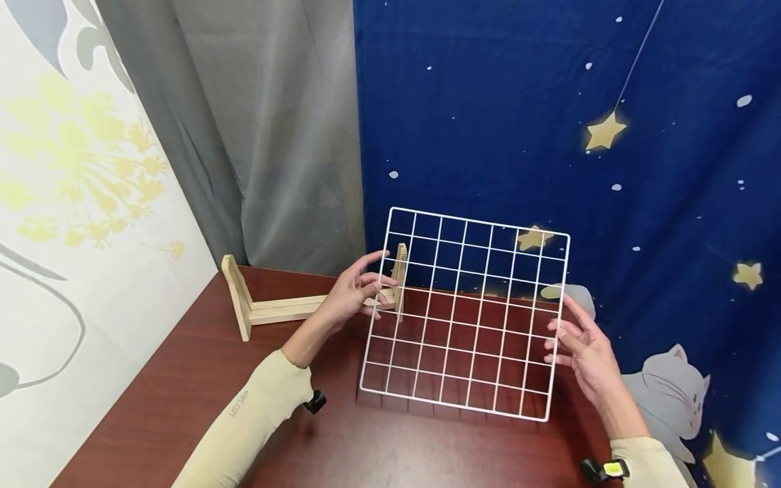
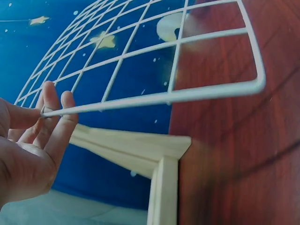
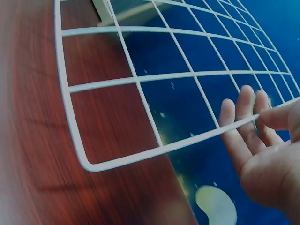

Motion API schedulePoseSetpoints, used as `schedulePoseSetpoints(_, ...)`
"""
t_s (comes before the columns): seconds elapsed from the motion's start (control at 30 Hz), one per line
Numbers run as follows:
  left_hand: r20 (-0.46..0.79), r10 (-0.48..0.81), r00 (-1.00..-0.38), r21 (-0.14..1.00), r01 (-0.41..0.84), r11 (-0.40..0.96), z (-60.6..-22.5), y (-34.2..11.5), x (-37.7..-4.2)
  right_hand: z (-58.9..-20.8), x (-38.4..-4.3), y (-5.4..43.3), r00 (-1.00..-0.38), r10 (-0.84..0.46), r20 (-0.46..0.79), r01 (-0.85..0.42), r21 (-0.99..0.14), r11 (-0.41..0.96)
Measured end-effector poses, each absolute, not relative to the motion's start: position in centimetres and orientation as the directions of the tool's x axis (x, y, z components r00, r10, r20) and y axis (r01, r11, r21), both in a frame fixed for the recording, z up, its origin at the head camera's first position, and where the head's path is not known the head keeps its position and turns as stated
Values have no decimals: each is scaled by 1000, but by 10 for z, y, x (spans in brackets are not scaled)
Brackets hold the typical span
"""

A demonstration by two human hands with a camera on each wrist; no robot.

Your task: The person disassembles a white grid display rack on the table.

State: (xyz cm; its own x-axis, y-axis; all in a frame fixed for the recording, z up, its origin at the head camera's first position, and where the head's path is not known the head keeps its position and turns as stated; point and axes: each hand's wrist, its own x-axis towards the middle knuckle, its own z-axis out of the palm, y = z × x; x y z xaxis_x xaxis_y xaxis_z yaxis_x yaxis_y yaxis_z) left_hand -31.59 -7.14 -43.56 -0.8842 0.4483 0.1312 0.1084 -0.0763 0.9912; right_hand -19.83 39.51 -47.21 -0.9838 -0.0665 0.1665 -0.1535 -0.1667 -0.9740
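A white wire grid panel (image 1: pixel 453 320) is held tilted above the brown table, facing me. My left hand (image 1: pixel 350 293) pinches its left side rod between thumb and fingers. On the opposite side rod, my right hand (image 1: pixel 587 354) has the same kind of pinch. The left wrist view shows the rod (image 2: pixel 140 102) between thumb and fingertips, the other fingers behind it. Close behind the left hand stands a pale wooden stand (image 1: pixel 283 310), two upright end pieces joined by a crossbar. The hand and the grid partly cover its right end.
The table (image 1: pixel 305 434) runs back to a grey curtain (image 1: pixel 293 135) and a blue star-printed curtain (image 1: pixel 488 122). At the left is a white printed sheet (image 1: pixel 79 203). A grey cat figure (image 1: pixel 671 393) is printed on the right. Each wrist wears a dark strap.
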Motion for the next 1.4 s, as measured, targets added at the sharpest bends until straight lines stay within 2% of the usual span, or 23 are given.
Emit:
schedulePoseSetpoints(0.33, 144, 373, -916, 987, 162, 16, -427, -94, -323, -476, -215, 362, -990, 18, 136, -137, -968, -210)
schedulePoseSetpoints(0.5, 153, 323, -934, 986, 168, 19, -427, -110, -322, -473, -223, 348, -992, -18, 128, -120, -963, -240)
schedulePoseSetpoints(0.73, 206, 294, -933, 975, 221, 20, -425, -124, -324, -471, -231, 337, -978, -82, 194, -160, -936, -313)
schedulePoseSetpoints(1.2, 294, 247, -923, 955, 293, -42, -431, -124, -328, -470, -247, 327, -979, -12, 201, -190, -941, -281)
schedulePoseSetpoints(1.4, 298, 202, -933, 954, 297, -35, -432, -121, -329, -469, -254, 321, -971, 58, 232, -239, -953, -188)
